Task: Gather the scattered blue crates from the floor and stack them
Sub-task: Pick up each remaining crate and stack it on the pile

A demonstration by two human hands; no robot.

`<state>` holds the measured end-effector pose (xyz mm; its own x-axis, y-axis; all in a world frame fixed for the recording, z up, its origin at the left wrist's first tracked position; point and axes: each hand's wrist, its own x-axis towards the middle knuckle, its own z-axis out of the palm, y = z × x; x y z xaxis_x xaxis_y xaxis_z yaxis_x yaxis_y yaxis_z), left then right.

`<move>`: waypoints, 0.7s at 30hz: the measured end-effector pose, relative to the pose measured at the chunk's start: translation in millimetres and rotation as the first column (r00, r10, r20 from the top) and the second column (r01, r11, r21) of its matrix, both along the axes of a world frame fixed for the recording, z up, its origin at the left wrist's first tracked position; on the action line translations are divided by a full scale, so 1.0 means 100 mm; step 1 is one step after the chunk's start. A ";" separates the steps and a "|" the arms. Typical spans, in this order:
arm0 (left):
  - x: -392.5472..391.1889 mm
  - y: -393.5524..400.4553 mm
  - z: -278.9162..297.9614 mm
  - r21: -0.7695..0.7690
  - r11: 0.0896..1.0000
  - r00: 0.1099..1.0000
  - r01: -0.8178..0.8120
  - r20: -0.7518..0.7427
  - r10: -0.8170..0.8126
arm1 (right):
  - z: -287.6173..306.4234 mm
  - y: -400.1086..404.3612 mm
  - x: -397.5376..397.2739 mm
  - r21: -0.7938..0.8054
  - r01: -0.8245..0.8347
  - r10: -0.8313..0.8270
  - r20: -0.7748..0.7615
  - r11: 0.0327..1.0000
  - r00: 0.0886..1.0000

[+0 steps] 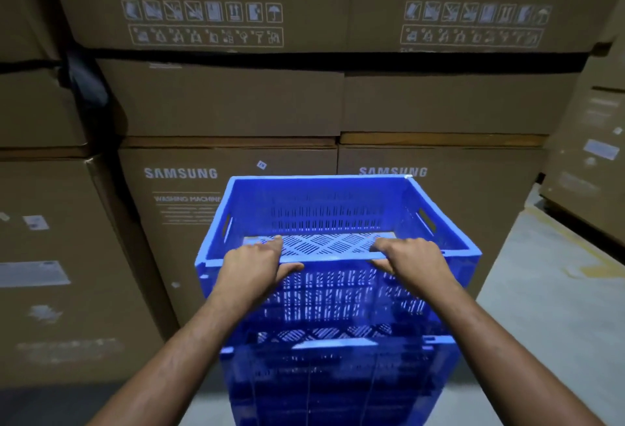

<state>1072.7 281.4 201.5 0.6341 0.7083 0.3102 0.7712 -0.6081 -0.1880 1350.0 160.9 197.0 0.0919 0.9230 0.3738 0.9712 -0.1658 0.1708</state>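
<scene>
left hand gripped top crate near rim, fingers inside | right hand likewise | arms outstretched

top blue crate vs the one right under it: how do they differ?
The top crate shows its open inside and slotted floor; the crate below shows only its outer wall. The top crate is gripped at its near rim by the left hand and right hand; the crate below is untouched by the hands. The top crate is brightly lit, the crate below shadowed. Both are blue, slotted plastic.
</scene>
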 end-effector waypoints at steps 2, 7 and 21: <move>0.08 -0.16 -0.04 0.002 1.000 1.000 0.024 0.020 -0.024 | 0.04 0.00 0.09 0.042 -0.001 0.000 0.012 0.999 1.000; -0.13 0.10 -0.03 -0.014 1.000 1.000 -0.022 0.016 0.022 | 0.00 -0.01 -0.18 -0.012 0.007 -0.006 0.078 1.000 0.997; -0.12 0.04 -0.12 -0.045 0.992 0.991 0.118 0.074 -0.115 | -0.11 -0.24 -0.33 -0.016 0.160 -0.160 0.020 0.987 0.987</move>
<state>1061.0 285.3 190.0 0.6908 0.6463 0.3243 0.7048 -0.7019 -0.1025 1317.4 137.2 186.5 0.2320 0.9033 0.3609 0.9292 -0.3156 0.1924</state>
